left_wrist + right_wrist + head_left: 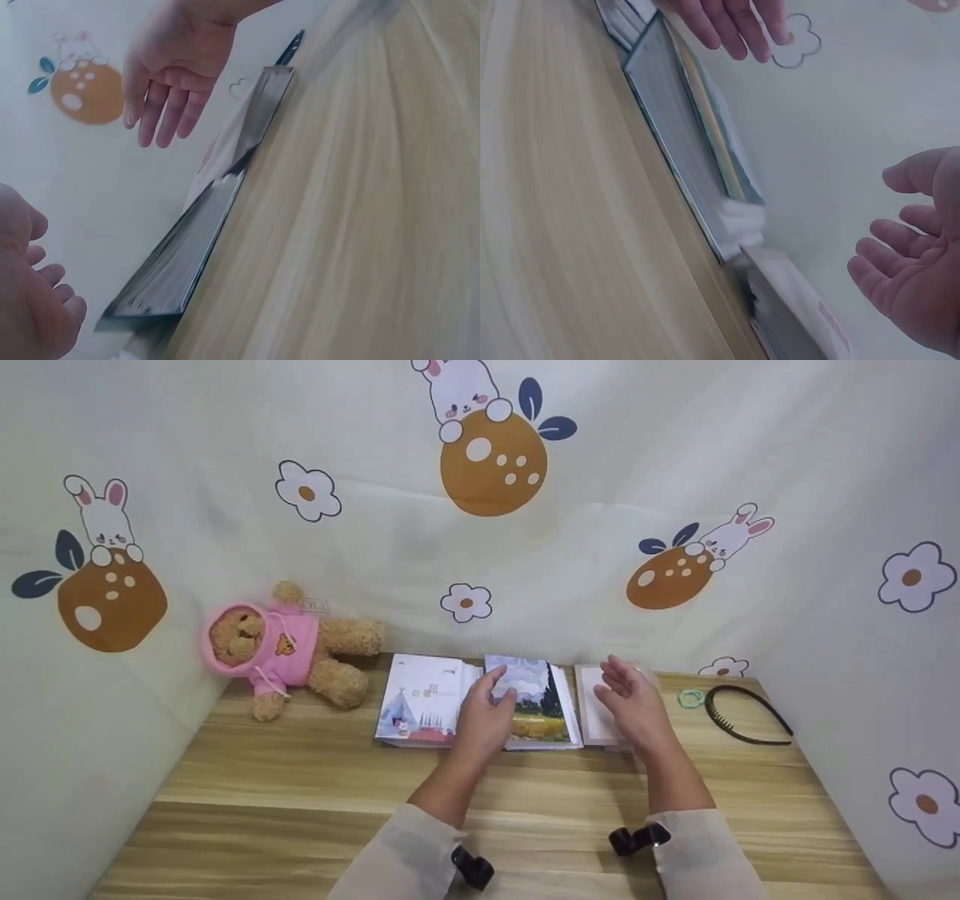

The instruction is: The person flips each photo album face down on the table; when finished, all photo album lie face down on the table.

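Observation:
Three thick books lie side by side along the back of the table in the head view. On the left is a white book with a tent drawing [412,697]. The middle one, a book with a landscape painting [544,709], has pages fanned a little at its edge. A pale pink book [592,720] lies on the right. My left hand [484,724] hovers over the gap between the left and middle books, palm turned inward. Over the pale pink book is my right hand [637,705], its fingers loosely extended. Neither hand holds anything; both appear raised above the covers.
A teddy bear in a pink hoodie [289,649] lies at the back left. Right of the books are a green hair tie [691,698] and a dark headband [750,739]. A printed cloth [375,547] hangs around the wooden table [300,787].

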### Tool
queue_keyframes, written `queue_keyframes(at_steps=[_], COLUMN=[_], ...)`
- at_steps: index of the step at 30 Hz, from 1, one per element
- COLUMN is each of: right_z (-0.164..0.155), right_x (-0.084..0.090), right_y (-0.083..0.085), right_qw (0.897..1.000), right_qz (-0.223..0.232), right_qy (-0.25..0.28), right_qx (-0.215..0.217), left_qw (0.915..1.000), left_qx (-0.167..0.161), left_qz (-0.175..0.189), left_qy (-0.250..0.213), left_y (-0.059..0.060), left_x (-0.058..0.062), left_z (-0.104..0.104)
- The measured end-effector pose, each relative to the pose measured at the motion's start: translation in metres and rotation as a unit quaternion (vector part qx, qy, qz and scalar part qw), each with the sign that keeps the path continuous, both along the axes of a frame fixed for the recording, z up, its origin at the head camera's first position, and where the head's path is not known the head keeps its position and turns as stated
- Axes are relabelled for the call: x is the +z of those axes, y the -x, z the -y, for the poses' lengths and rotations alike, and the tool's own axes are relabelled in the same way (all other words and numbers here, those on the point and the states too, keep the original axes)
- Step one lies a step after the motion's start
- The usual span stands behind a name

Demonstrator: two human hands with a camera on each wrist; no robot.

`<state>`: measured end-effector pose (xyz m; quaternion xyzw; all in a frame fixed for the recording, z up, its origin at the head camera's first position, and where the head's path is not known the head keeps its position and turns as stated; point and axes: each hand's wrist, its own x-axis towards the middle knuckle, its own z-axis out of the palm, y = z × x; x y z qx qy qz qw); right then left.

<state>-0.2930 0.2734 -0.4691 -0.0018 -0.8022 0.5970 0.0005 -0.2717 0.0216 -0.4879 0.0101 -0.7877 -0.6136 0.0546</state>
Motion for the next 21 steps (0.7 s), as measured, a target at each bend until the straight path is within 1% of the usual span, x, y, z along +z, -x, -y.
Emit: queue_keyframes(at_steps=[3,6,11,13,15,17,21], right_z=[0.014,0.023,0.032,0.034,0.036,0.039,0.047], right_x=[-0.003,-0.009,-0.016,-0.018,-0.021,-0.025,-0.032], right_y=[0.002,0.003,0.001,0.001,0.001,0.000,-0.003], right_qw=[1.000,1.000,0.999,0.999,0.999,0.999,0.996], right_qz=[-0.004,-0.003,0.011,0.014,0.017,0.025,0.038], right_qy=[-0.008,-0.007,0.001,0.002,-0.001,-0.003,-0.020], right_qx=[0.012,0.023,0.045,0.048,0.047,0.048,0.077], left_qw=[0.9998,0.9997,0.9970,0.9948,0.9930,0.9920,0.9938], left_qx=[0.020,0.019,-0.015,-0.028,-0.044,-0.054,-0.064], left_qz=[0.003,0.004,0.039,0.048,0.048,0.055,0.079], left_qy=[-0.004,-0.017,-0.065,-0.086,-0.098,-0.100,-0.045], left_y=[0.003,0.005,0.007,0.008,0.009,0.009,0.008], left_x=[-0.002,-0.007,-0.014,-0.017,-0.020,-0.023,-0.026], left_z=[0.011,0.016,0.018,0.019,0.019,0.019,0.021])
